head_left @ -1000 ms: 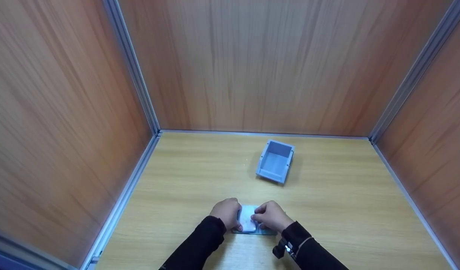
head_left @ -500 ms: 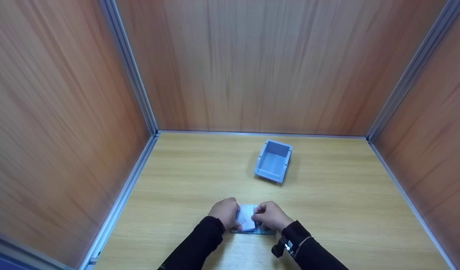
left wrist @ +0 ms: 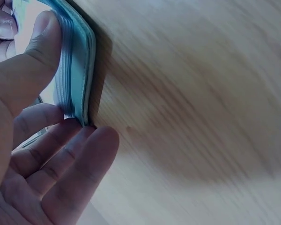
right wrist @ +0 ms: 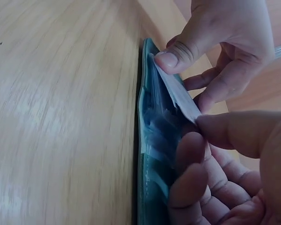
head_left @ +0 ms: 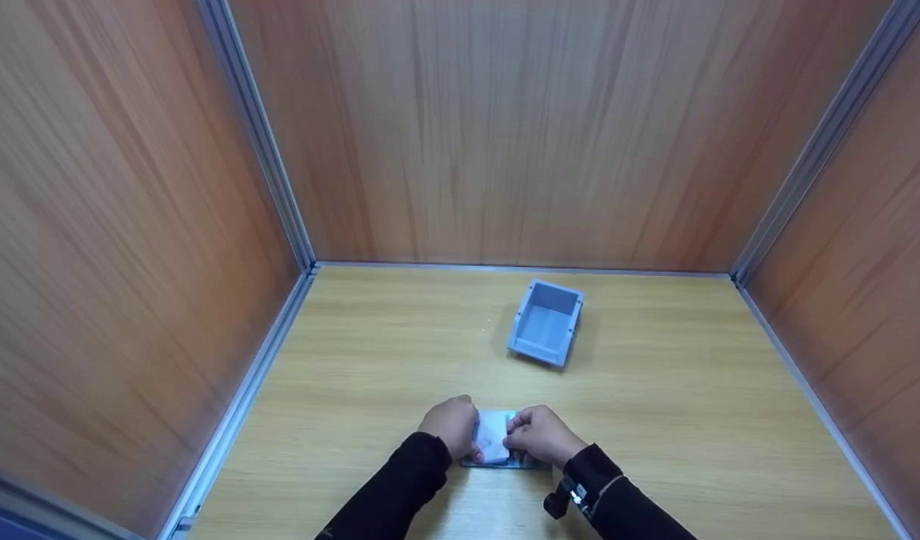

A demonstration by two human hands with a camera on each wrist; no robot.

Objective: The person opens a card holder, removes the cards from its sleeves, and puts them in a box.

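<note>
A flat teal stack [head_left: 498, 463] lies on the wooden table near the front edge, with a white sheet [head_left: 493, 436] on top. My left hand [head_left: 461, 439] grips the stack's left edge, thumb [left wrist: 43, 35] on top and fingers [left wrist: 77, 140] curled along the side of the stack [left wrist: 77, 65]. My right hand [head_left: 516, 438] pinches the white sheet [right wrist: 179, 96] between thumb [right wrist: 234, 131] and fingers, lifting its edge off the teal stack [right wrist: 150, 140]. In the right wrist view the left hand's thumb [right wrist: 171, 57] holds the sheet's far end.
A small grey-blue open bin [head_left: 546, 323] stands further back on the table [head_left: 692, 390], slightly right of centre. Wooden walls with metal corner rails [head_left: 280, 195] close in the left, back and right sides.
The right hand has crept a little to the left over the white sheet. The left hand and the bin stay where they were.
</note>
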